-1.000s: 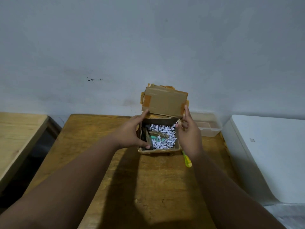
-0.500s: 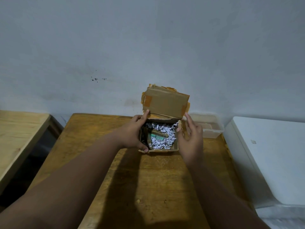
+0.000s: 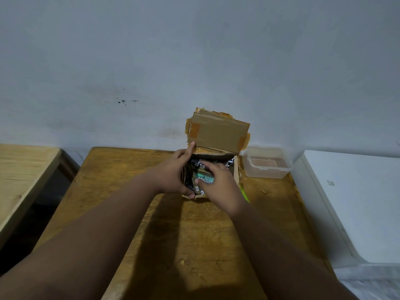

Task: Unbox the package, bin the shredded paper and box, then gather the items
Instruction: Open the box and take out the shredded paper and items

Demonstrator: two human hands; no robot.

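A small cardboard box (image 3: 236,169) sits at the far middle of the wooden table (image 3: 134,182), its taped lid (image 3: 217,134) standing upright behind it. Inside lie white shredded paper (image 3: 229,163) and a small green and tan item (image 3: 202,175). My left hand (image 3: 173,176) grips the box's left wall, thumb on the front corner and index finger up against the lid. My right hand (image 3: 218,184) reaches into the box from the right, fingers curled over the item and the paper; whether it has hold of the item is hidden.
A clear plastic container (image 3: 266,162) stands just right of the box by the wall. A thin yellow-green object (image 3: 244,194) lies on the table beside the box. A white bin-like lid (image 3: 355,202) is at the right, another wooden table (image 3: 21,169) at the left.
My right hand left the box's right wall and moved into the box over the contents. The left hand kept its grip on the left side.
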